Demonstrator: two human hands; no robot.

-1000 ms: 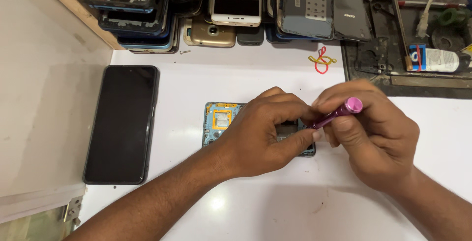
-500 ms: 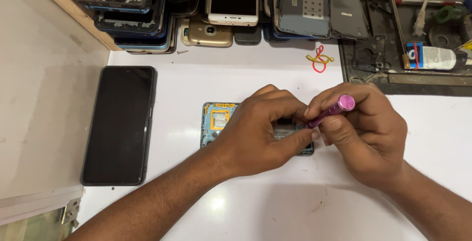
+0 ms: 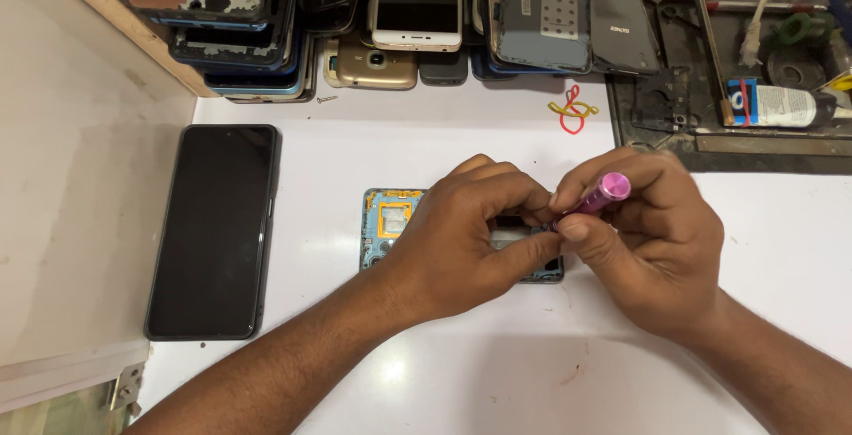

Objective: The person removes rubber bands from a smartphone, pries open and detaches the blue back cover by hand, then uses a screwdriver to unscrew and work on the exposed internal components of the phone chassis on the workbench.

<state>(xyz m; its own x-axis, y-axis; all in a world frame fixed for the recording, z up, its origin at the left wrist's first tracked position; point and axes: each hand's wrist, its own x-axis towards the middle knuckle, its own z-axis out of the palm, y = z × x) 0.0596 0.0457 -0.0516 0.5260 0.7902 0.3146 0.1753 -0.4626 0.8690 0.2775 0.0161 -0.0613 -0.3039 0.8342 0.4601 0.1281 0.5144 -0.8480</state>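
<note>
Opened blue phone frame (image 3: pixel 390 226) lying mid-bench (image 3: pixel 461 373), left hand (image 3: pixel 461 240) pressed over it pinching its edge, right hand (image 3: pixel 648 240) gripping pink screwdriver (image 3: pixel 596 197) tip-down on it, black phone (image 3: pixel 213 231) well left of frame

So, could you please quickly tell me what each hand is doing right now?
Left hand: pressed down on the opened phone, fingers curled over it.
Right hand: closed around a pink screwdriver.

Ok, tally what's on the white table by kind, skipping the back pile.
Phones: 2, black phone, opened phone under left hand
Tools: 1, screwdriver in right hand
Rubber bands: 2, red band, yellow band
Screw: 1
Total: 6
</note>
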